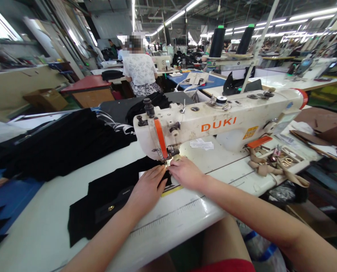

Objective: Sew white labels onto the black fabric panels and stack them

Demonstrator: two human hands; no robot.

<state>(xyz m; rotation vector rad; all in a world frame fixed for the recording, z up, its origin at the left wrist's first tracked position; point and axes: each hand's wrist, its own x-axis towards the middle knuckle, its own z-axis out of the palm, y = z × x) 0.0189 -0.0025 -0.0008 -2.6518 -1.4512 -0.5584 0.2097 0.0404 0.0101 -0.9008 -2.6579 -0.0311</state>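
Under and left of the left hand (147, 190), which rests flat, unclenched, lies the black panel (108, 189), its gold fitting (111, 208) already in place. Adjacent, the right hand (187, 173) bends beneath the sewing machine (191, 121) head; I cannot tell its grasp. Stitching appears underway, unfinished.
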